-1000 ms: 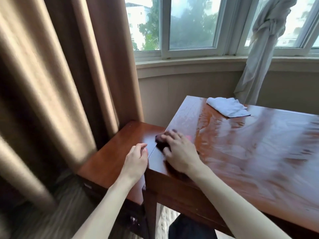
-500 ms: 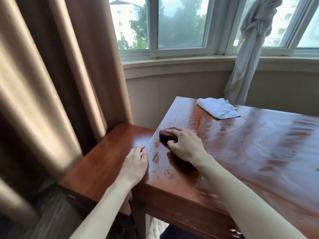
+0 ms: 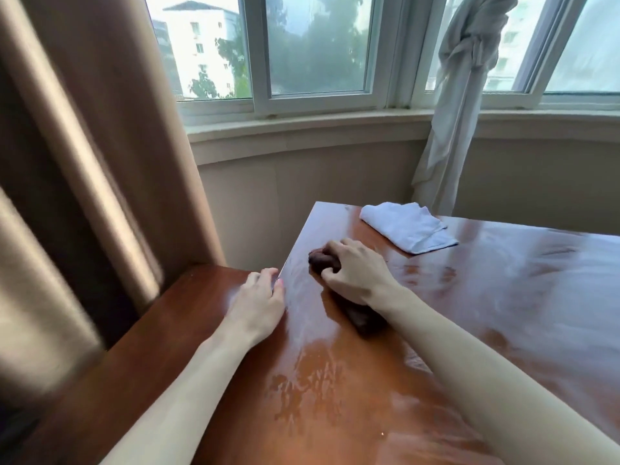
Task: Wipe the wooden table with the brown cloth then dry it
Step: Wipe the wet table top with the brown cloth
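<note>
Right hand [image 3: 357, 275] grips the brown cloth [image 3: 364, 318], fingers curled over its front end and palm pressing it flat onto the wooden table [image 3: 503, 313]. The cloth lies near the table's left edge, its dark rear end showing under the wrist. Left hand [image 3: 260, 303] holds nothing; it rests open, palm down, along the table's left edge, fingertips touching the rim. Table top is glossy and reddish-brown, with wet streaks and patches across the near and middle areas. A folded white cloth [image 3: 407, 226] lies at the far left corner, apart from the brown cloth. A lower wooden side surface [image 3: 174, 317] adjoins the table's left side. Beyond: tan drapes [image 3: 84, 162] at left, a curved bay window [image 3: 318, 48], and a knotted white sheer curtain [image 3: 459, 95].
</note>
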